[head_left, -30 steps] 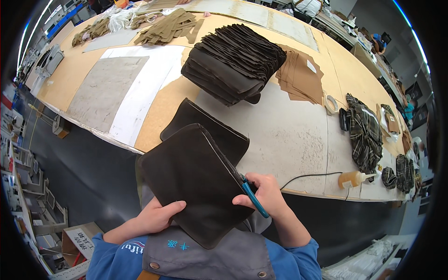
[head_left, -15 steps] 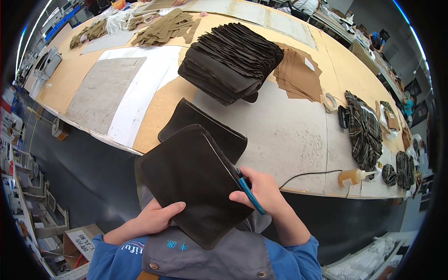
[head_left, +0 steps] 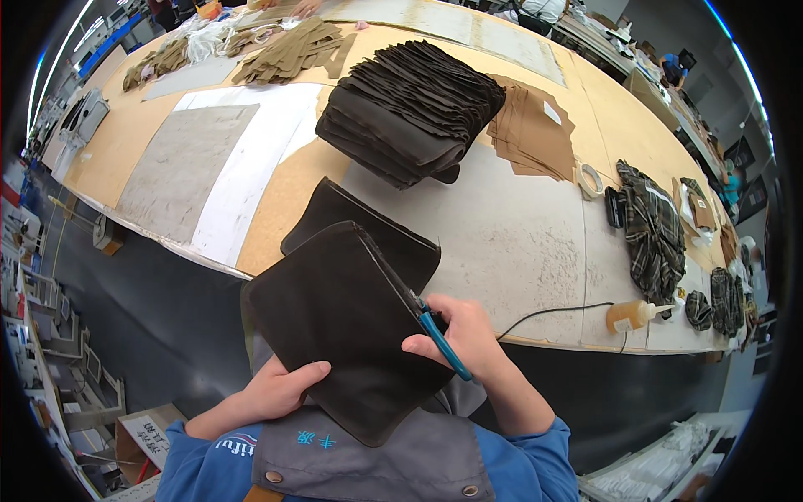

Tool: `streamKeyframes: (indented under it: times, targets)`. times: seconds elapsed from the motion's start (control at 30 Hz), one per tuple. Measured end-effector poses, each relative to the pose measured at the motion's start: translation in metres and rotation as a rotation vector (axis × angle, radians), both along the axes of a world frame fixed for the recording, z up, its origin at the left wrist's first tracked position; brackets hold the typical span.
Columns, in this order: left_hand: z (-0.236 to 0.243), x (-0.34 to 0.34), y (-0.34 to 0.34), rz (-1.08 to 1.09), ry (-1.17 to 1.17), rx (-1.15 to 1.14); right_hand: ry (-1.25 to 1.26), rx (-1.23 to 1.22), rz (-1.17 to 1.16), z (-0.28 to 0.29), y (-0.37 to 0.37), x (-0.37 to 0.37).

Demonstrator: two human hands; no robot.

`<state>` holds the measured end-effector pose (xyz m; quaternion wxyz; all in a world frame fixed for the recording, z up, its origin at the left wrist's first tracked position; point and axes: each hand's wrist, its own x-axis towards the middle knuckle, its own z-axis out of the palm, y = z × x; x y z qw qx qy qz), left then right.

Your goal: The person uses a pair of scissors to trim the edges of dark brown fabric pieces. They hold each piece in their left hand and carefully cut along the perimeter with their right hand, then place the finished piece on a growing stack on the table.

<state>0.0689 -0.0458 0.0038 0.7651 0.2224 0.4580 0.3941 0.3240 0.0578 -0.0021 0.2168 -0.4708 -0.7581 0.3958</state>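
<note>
A dark, almost black square fabric panel [head_left: 335, 305] with rounded corners is held in front of my body, tilted with one corner up. My left hand [head_left: 288, 387] grips its lower left edge, thumb on top and fingers hidden underneath. Closed around teal-handled scissors [head_left: 444, 345], my right hand [head_left: 468, 335] is at the panel's right edge. The metal blades lie along that edge, pointing up and left; how far apart they are is hard to see. Behind the held panel, another dark panel [head_left: 368, 230] rests at the table's near edge.
A tall stack of dark panels [head_left: 410, 113] stands mid-table, beside brown paper patterns [head_left: 531, 130]. At right are a tape roll [head_left: 590, 180], plaid fabric [head_left: 648, 226] and a yellowish squeeze bottle [head_left: 631, 316] near the edge. Olive strips [head_left: 293, 52] lie at the far left, near another person's hand [head_left: 308, 7].
My right hand has shifted slightly left, and the scissors' blades now show further up along the panel's edge. My left hand keeps its hold on the panel.
</note>
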Motion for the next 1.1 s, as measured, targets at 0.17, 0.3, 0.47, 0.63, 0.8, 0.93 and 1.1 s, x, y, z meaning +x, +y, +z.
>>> streamKeyframes:
  times: [0.17,0.3,0.47,0.63,0.8,0.93,1.1]
  targets:
    - [0.004,0.001,0.001,0.010,0.014,-0.005,0.014,0.006,-0.004,-0.002,0.000,-0.001]
    - [0.006,0.002,0.001,0.012,0.031,0.037,0.069,-0.002,-0.007,-0.007,0.000,-0.002]
    - [0.003,-0.003,0.000,0.000,0.063,0.047,0.115,-0.018,-0.019,-0.014,-0.002,-0.005]
    - [0.003,-0.006,-0.001,0.006,0.068,0.056,0.086,-0.011,-0.015,-0.014,-0.003,-0.010]
    - [0.005,-0.008,-0.002,0.036,0.020,0.046,0.119,0.002,-0.040,-0.016,-0.004,-0.015]
    - [0.002,-0.012,-0.005,0.035,0.006,0.064,0.092,0.024,-0.029,-0.014,-0.004,-0.017]
    - [-0.002,-0.015,-0.008,0.050,-0.023,0.081,0.185,-0.120,-0.089,-0.014,-0.003,-0.017]
